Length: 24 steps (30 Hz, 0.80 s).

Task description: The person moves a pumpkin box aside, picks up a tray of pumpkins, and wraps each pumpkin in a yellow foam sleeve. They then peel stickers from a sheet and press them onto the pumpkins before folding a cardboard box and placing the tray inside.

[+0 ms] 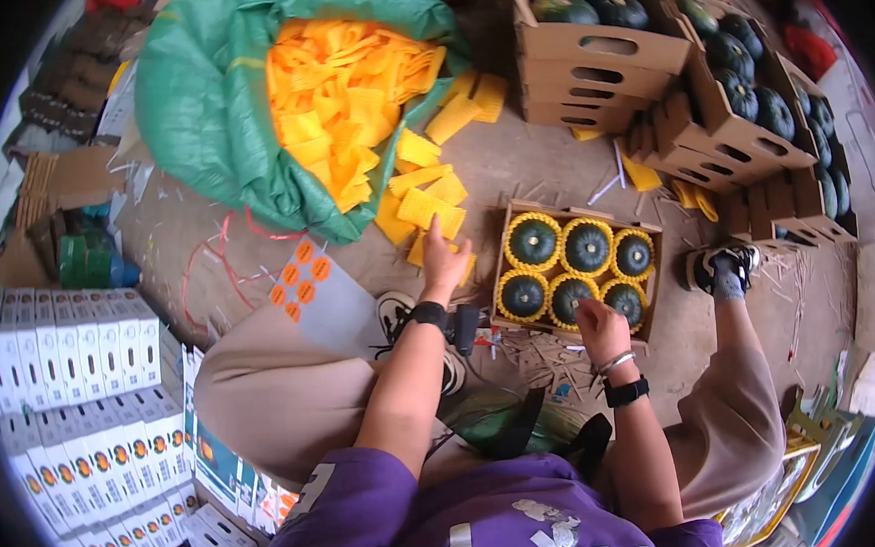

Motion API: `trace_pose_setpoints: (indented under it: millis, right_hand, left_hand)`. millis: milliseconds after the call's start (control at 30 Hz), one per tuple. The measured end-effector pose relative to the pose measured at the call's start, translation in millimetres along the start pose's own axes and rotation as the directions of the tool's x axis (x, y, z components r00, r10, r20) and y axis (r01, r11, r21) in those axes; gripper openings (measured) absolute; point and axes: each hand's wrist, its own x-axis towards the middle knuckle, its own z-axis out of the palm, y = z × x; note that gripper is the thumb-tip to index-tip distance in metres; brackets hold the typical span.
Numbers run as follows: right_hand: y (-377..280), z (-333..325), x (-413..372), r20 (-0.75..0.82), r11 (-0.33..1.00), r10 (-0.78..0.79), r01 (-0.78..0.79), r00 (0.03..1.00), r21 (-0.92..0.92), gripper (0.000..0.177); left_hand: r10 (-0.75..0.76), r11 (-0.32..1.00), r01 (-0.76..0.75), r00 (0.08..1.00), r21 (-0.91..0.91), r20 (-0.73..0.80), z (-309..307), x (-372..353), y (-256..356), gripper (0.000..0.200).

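Observation:
A shallow cardboard box (571,211) on the floor holds several dark green squashes, each ringed by a yellow foam net. Over its front edge is my right hand (602,332), fingers closed near the lower middle squash (571,300); whatever they may pinch is too small to make out. My left hand (444,262), fingers apart and holding nothing, is left of the box beside loose yellow foam nets (430,206). Behind it a green sack (187,108) stands open, full of yellow-orange foam nets (336,89). A sheet of orange round stickers (329,305) lies by my left knee.
Stacked cardboard boxes (600,58) of squashes stand at the back right. White printed cartons (87,435) are piled at the left. Paper shreds (548,359) and red string (218,257) litter the floor. My shoe (723,267) is right of the box.

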Motion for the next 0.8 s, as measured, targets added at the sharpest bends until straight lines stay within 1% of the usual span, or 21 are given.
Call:
trace_pose_setpoints:
  millis: [33, 67, 100, 167, 200, 233, 300, 367, 400, 433, 467, 500, 533, 567, 600, 633, 667, 700, 733, 767, 800]
  right_hand:
    - [-4, 5, -4, 0.025, 0.999, -0.034, 0.034, 0.999, -0.035, 0.020]
    - [-8, 9, -8, 0.067, 0.997, -0.064, 0.067, 0.996, -0.044, 0.020]
    - [-10, 12, -11, 0.106, 0.994, -0.093, 0.099, 0.990, -0.052, 0.020]
    - [0, 19, -17, 0.187, 0.990, -0.067, 0.088, 0.980, -0.107, 0.021]
    - [-1, 21, -20, 0.194, 0.990, -0.063, 0.086, 0.979, -0.114, 0.021]
    - [-2, 22, -23, 0.199, 0.989, -0.052, 0.078, 0.979, -0.124, 0.022]
    - [1, 24, -28, 0.195, 0.983, -0.070, 0.100, 0.978, -0.151, 0.024]
    - [-1, 26, -32, 0.196, 0.974, -0.105, 0.141, 0.975, -0.178, 0.024]
    - [-4, 27, -31, 0.197, 0.972, -0.119, 0.155, 0.973, -0.177, 0.024]
    - [-7, 27, -28, 0.215, 0.970, -0.121, 0.161, 0.969, -0.181, 0.025]
    - [-10, 25, -28, 0.235, 0.968, -0.117, 0.164, 0.965, -0.192, 0.025]
    - [-15, 24, -28, 0.229, 0.964, -0.113, 0.163, 0.967, -0.209, 0.025]
    - [-22, 26, -27, 0.225, 0.965, -0.120, 0.167, 0.967, -0.203, 0.025]
    - [-24, 24, -28, 0.225, 0.963, -0.129, 0.177, 0.966, -0.205, 0.025]
    - [-25, 24, -30, 0.231, 0.952, -0.138, 0.194, 0.963, -0.236, 0.025]
    - [-28, 27, -32, 0.234, 0.943, -0.149, 0.209, 0.961, -0.260, 0.025]
    - [-29, 28, -36, 0.233, 0.943, -0.166, 0.223, 0.958, -0.247, 0.025]
    - [-32, 27, -41, 0.243, 0.951, -0.136, 0.195, 0.960, -0.238, 0.025]
    - [-35, 22, -45, 0.255, 0.955, -0.094, 0.159, 0.962, -0.249, 0.025]
    - [-37, 23, -50, 0.276, 0.960, -0.055, 0.126, 0.960, -0.249, 0.026]
    - [-26, 25, -54, 0.271, 0.963, -0.056, 0.124, 0.961, -0.240, 0.026]
  left_hand:
    - [0.198, 0.979, -0.192, 0.974, 0.062, -0.112, 10, 8, -5, 0.073]
    - [0.297, 0.954, -0.292, 0.948, 0.061, -0.109, -5, 4, 18, 0.061]
    - [0.198, 0.980, -0.198, 0.980, -0.038, 0.010, -19, 2, 35, 0.051]
    - [0.121, 0.971, -0.075, 0.972, -0.226, 0.201, -71, -23, 86, 0.048]
    - [0.162, 0.934, -0.091, 0.970, -0.345, 0.182, -108, -49, 122, 0.042]
    - [0.248, 0.836, -0.144, 0.960, -0.530, 0.130, -141, -78, 147, 0.037]
    - [0.501, 0.710, -0.423, 0.865, -0.562, -0.019, -235, -146, 185, 0.036]
    - [0.726, 0.610, -0.745, 0.662, -0.269, -0.188, -340, -199, 185, 0.035]
    - [0.576, 0.565, -0.696, 0.717, -0.444, -0.392, -366, -219, 156, 0.036]
    - [0.443, 0.514, -0.690, 0.723, -0.510, -0.530, -402, -228, 130, 0.035]
    - [0.317, 0.525, -0.707, 0.679, -0.473, -0.662, -428, -227, 100, 0.033]
    - [0.170, 0.564, -0.669, 0.667, -0.484, -0.725, -447, -215, 57, 0.026]
    - [-0.029, 0.609, -0.528, 0.731, -0.592, -0.682, -452, -198, 7, 0.023]
    - [-0.236, 0.614, -0.370, 0.756, -0.697, -0.610, -443, -181, -47, 0.021]
    - [-0.434, 0.635, -0.125, 0.758, -0.762, -0.486, -422, -162, -101, 0.016]
    - [-0.516, 0.605, 0.056, 0.787, -0.794, -0.338, -395, -148, -153, 0.016]
    - [-0.563, 0.677, 0.255, 0.783, -0.690, -0.263, -361, -131, -205, 0.022]
    - [-0.255, 0.966, 0.234, 0.926, -0.106, -0.278, -310, -97, -335, 0.031]
    - [-0.168, 0.732, 0.081, 0.984, 0.676, 0.063, -294, -96, -308, 0.052]
    - [-0.396, 0.761, 0.444, 0.895, 0.472, -0.204, -264, -90, -289, 0.063]
    - [-0.626, 0.672, 0.721, 0.676, 0.172, -0.389, -243, -89, -278, 0.074]
